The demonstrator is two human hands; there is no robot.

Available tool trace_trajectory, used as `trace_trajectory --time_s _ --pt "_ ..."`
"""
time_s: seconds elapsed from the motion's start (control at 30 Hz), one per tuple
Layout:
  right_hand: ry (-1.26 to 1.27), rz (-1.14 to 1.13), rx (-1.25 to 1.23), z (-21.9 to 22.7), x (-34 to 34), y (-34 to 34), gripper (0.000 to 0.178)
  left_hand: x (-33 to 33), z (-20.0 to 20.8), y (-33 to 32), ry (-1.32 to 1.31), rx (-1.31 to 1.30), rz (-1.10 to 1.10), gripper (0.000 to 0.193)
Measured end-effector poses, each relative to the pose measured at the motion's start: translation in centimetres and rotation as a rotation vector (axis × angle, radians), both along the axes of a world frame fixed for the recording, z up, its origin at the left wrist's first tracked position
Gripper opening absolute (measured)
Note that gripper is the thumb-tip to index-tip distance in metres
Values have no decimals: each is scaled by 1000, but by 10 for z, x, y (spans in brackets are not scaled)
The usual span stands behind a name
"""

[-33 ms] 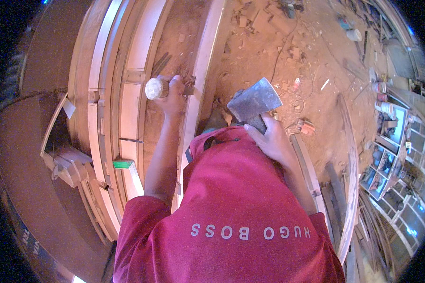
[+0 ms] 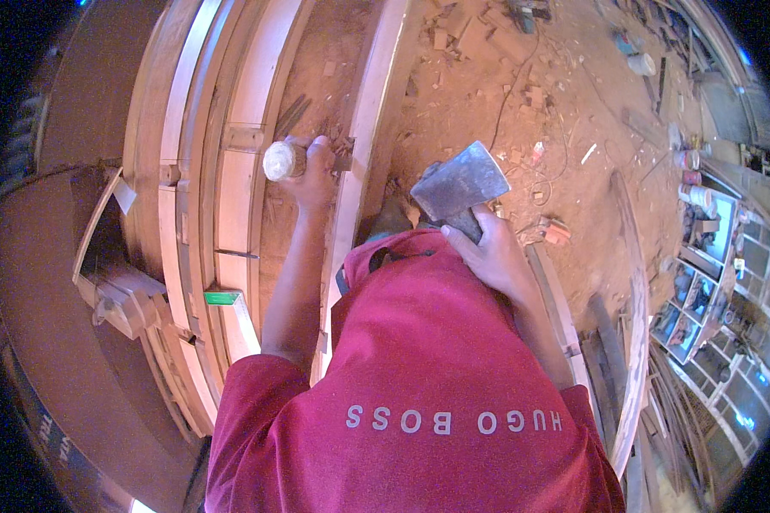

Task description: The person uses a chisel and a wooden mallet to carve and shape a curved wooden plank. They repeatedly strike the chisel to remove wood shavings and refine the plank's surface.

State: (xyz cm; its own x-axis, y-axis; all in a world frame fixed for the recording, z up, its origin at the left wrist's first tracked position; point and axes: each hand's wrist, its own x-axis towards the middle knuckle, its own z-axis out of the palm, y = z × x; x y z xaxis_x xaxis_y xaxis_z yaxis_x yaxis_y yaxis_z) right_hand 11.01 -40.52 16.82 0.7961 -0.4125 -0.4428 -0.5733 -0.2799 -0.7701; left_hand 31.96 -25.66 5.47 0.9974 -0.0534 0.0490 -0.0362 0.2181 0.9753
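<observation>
Here, at the far left, a dark brown board (image 2: 51,342) lies beside a stack of long pale wooden frame rails (image 2: 231,188), with a small green-topped block (image 2: 221,297) resting on one of them. On the strip of frame between the rails, the left hand (image 2: 316,171) is wrapped tightly around a chisel handle (image 2: 281,160), whose round pale butt faces up; the blade end is hidden under the hand, so where it bites into the wood cannot be made out, though small chips lie just beside the knuckles. Further right, above the red shirt (image 2: 419,385), the right hand (image 2: 488,252) is closed around the neck of a hatchet (image 2: 458,184), its broad grey head raised and held flat-side out, well apart from the chisel butt. Beyond it the sawdust-covered floor (image 2: 488,85) is littered with offcuts, and window frames (image 2: 701,274) stand at the far right.

To strike well, the flat of the hatchet should probably land squarely on the centre of the butt. The left hand's fingers should stay below the top of the handle. The chisel is best held steady and in line with the cut, so a glancing blow does not skid off toward the knuckles.
</observation>
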Motion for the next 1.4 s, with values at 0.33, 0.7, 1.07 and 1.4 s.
trace_trajectory --time_s 0.33,0.7,1.07,1.4 --pt "-8 47 -14 -1 2 2 36 4 1 0 -82 -7 -19 14" --pt "-13 32 -48 -5 3 2 37 7 -10 6 17 -128 -109 14" --pt "57 57 -31 -3 7 -1 38 11 -14 5 -68 -107 -141 14" --pt "23 90 -66 -11 7 -3 38 16 -12 -5 -187 173 17 15"
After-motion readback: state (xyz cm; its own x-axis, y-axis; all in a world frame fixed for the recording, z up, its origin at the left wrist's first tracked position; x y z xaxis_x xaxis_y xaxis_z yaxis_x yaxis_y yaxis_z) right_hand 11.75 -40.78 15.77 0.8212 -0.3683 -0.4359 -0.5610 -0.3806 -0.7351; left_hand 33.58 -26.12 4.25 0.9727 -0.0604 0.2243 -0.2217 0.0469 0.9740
